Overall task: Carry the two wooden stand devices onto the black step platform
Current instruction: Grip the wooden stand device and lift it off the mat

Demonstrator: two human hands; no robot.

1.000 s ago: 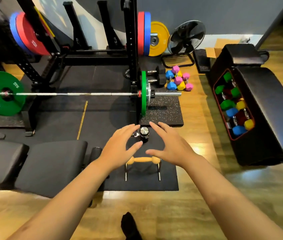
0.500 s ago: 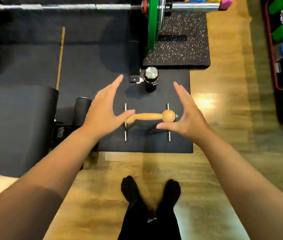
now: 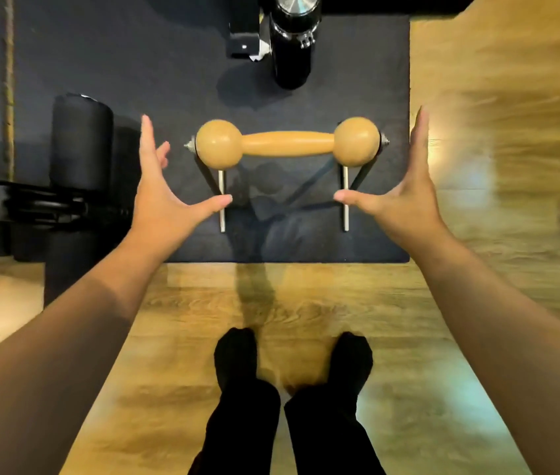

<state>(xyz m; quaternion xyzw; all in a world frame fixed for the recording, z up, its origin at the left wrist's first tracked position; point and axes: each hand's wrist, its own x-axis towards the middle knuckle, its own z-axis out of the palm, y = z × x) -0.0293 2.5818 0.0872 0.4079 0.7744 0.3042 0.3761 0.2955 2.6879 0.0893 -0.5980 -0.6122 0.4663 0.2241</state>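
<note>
The wooden stand device [image 3: 287, 144] sits mid-frame on the dark mat [image 3: 357, 241]. The left hand [image 3: 163, 195] and right hand [image 3: 400, 197] flank it, fingers spread, grasping nothing. Recommended: seize both metal end supports evenly, lift level.

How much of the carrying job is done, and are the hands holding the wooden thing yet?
Nothing looks done yet. The wooden dumbbell-shaped stand on thin metal legs sits on the dark rubber floor mat. In hand: the left hand and right hand are spread open on either side of it, not gripping. Left to do: grip it, lift it and carry it. The second stand and the black step platform are out of view.
</note>
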